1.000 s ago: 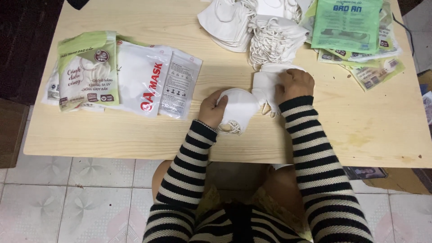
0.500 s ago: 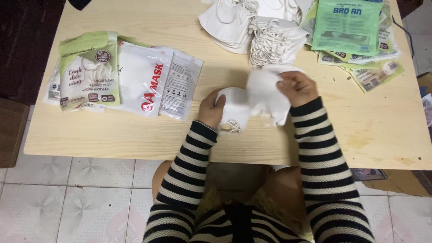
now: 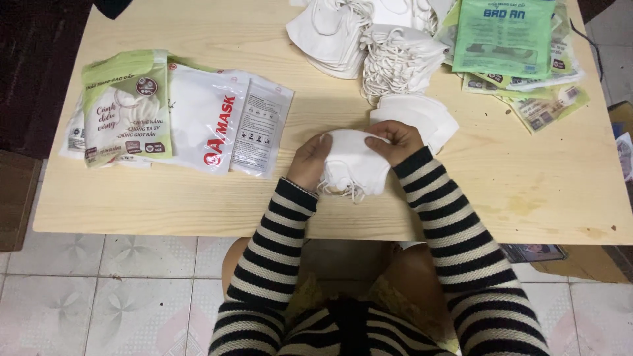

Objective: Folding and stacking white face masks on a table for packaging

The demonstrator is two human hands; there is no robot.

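Observation:
Both my hands hold a small stack of white face masks over the wooden table, near its front edge. My left hand grips the stack's left side, and my right hand presses its top right side. Ear loops hang from the stack's lower edge. Just behind my right hand lies another short pile of white masks. My arms are in black and white striped sleeves.
A large heap of loose white masks with ear loops lies at the back. Green packets are fanned out at the back right. White and green mask pouches lie at the left. Tiled floor shows below the table's front edge.
My right hand lifted a white mask from the pile on the right and brought it left onto the stack under my left hand. Both hands now clasp the stack together.

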